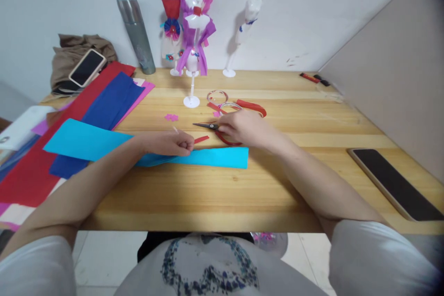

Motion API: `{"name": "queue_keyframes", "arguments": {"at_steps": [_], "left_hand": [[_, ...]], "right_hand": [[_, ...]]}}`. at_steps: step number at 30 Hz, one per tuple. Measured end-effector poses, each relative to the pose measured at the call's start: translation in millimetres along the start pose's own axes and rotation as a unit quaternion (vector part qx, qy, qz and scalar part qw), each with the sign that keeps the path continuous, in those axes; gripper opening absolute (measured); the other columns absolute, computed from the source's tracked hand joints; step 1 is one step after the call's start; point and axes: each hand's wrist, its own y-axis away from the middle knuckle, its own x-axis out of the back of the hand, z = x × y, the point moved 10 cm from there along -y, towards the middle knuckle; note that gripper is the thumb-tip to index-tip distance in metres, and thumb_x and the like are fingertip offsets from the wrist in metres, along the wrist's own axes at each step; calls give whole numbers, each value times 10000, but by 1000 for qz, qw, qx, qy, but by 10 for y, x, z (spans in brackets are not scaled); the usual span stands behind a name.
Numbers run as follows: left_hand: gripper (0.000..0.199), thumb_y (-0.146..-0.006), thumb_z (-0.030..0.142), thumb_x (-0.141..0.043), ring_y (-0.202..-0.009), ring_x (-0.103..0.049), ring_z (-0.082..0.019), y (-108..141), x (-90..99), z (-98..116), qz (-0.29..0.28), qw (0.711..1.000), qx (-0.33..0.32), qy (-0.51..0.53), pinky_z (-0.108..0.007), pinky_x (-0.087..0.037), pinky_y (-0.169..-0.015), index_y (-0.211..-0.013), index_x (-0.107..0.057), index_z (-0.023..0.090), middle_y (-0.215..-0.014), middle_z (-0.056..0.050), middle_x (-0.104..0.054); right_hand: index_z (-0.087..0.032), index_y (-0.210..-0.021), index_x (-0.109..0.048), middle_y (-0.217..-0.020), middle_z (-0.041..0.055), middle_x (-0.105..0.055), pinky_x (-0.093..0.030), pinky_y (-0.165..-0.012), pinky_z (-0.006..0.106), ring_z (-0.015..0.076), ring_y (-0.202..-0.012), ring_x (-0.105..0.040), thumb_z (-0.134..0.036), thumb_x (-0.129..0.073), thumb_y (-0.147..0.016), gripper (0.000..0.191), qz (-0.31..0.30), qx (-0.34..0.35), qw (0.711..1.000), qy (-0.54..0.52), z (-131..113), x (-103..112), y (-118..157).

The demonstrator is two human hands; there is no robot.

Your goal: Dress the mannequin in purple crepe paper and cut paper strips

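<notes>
My left hand (180, 143) is closed, with a narrow red strip (201, 139) sticking out on its right side and a small pale sliver above its fingers. It rests over a long bright blue paper strip (222, 157). My right hand (237, 125) is on the scissors (211, 126), its fingers around the red handles, the dark blades pointing left. Behind that hand are two tape rolls (218, 97), a red piece (252, 106) and a thin red strip. Pink flower-shaped cutouts (171, 117) lie to the left of the blades.
Small dress forms (192, 101) in coloured paper stand at the back, beside a grey bottle (138, 37). Layered paper sheets (31, 175), a brown cloth (65, 60) and one phone (87, 68) are at left. Another phone (395, 182) lies at right.
</notes>
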Motion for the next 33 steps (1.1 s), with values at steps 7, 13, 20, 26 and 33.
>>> {"name": "queue_keyframes", "arguments": {"at_steps": [7, 13, 20, 26, 33], "left_hand": [[197, -918, 356, -556, -792, -483, -166, -28, -22, -22, 11, 1000, -20, -16, -299, -396, -744, -805, -539, 195, -803, 7, -516], [261, -960, 369, -530, -746, -454, -147, -26, -19, -20, 25, 999, -11, -20, -291, -377, -705, -765, -496, 199, -753, 22, -474], [246, -946, 400, -622, -770, -527, -155, 23, -19, 77, 26, 998, 22, -49, -289, -388, -706, -828, -596, 186, -817, 6, -583], [167, -904, 124, -608, -704, -475, -133, 147, 44, 308, 70, 975, 67, -198, -282, -305, -672, -778, -517, 189, -747, 34, -537], [180, -859, 100, -653, -806, -606, -181, 466, 198, 98, 5, 929, 181, -323, -283, -309, -668, -1004, -701, 194, -906, -2, -716]], "right_hand": [[-123, -803, -750, -687, -16, -586, -338, -650, 278, 116, -674, -462, -230, -617, -991, 254, -93, 159, 954, -235, -268, -290, 27], [-171, -732, -672, -665, -26, -556, -333, -621, 268, 117, -647, -470, -280, -612, -957, 258, -99, 174, 942, -270, -187, -412, -50], [-164, -739, -659, -666, -32, -544, -349, -654, 269, 107, -646, -459, -334, -595, -942, 272, -88, 190, 930, -303, -117, -432, -104], [-175, -741, -621, -669, -23, -548, -335, -668, 281, 123, -665, -468, -328, -545, -970, 285, -42, 180, 944, -273, -126, -317, -105], [-201, -735, -563, -679, -16, -537, -329, -672, 292, 143, -676, -493, -353, -514, -1006, 315, 48, 160, 960, -224, -7, 5, -45]]}}
